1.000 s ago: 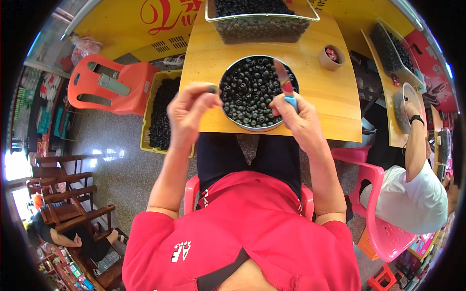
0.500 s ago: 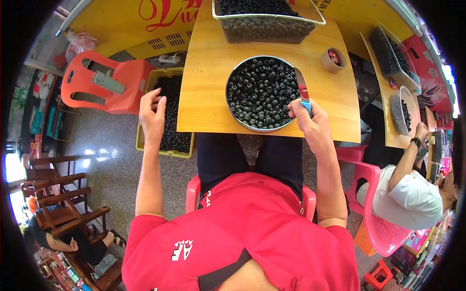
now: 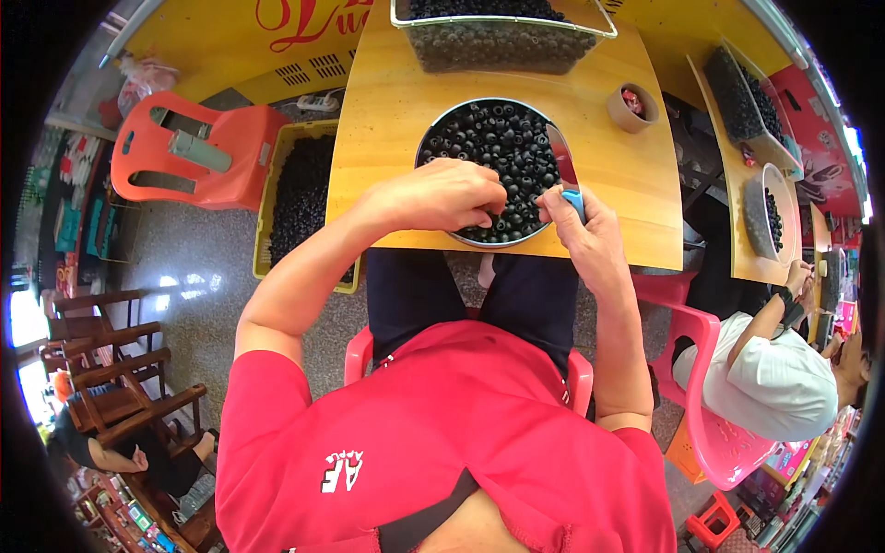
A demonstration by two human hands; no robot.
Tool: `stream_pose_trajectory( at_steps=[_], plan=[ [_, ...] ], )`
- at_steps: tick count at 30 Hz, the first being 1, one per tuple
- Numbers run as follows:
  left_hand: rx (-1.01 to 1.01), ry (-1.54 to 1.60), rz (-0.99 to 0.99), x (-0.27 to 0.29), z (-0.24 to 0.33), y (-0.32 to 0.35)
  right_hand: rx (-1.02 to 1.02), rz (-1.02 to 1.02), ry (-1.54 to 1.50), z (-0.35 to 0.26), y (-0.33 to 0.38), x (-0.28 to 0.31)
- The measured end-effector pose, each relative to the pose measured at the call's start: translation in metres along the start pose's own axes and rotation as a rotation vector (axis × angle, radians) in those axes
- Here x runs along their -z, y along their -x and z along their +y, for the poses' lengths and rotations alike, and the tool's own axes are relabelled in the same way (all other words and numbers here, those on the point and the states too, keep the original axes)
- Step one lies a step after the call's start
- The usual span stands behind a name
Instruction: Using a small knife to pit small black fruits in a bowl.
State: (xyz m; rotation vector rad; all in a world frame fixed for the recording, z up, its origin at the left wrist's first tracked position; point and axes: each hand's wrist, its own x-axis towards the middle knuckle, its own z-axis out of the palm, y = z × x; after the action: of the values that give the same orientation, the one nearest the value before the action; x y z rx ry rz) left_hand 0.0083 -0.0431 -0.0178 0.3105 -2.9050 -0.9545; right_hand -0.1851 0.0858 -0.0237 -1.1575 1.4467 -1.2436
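We take the round metal bowl of small dark round fruits as our landmark; it sits at the near edge of the wooden table. Half a second ago our left hand hung out over the yellow crate left of the bowl. Now it is back over the bowl's near rim, fingers curled down among the fruits; whether it has gripped one we cannot tell. This looks like the start of another picking round. Our right hand stays at the bowl's right rim, closed around a blue-handled knife. Beyond the bowl stands a clear bin of more fruit.
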Motion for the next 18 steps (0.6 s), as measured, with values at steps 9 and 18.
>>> stream_pose_trajectory(
  at_steps=[9, 18],
  plan=[
    [0.247, 0.853, 0.238, -0.001, -0.004, 0.002, 0.038, -0.037, -0.064, -0.013, 0.001, 0.004],
    [0.107, 1.074, 0.657, -0.003, 0.025, -0.003, 0.100, 0.019, -0.251, -0.023, -0.018, -0.029]
  ],
)
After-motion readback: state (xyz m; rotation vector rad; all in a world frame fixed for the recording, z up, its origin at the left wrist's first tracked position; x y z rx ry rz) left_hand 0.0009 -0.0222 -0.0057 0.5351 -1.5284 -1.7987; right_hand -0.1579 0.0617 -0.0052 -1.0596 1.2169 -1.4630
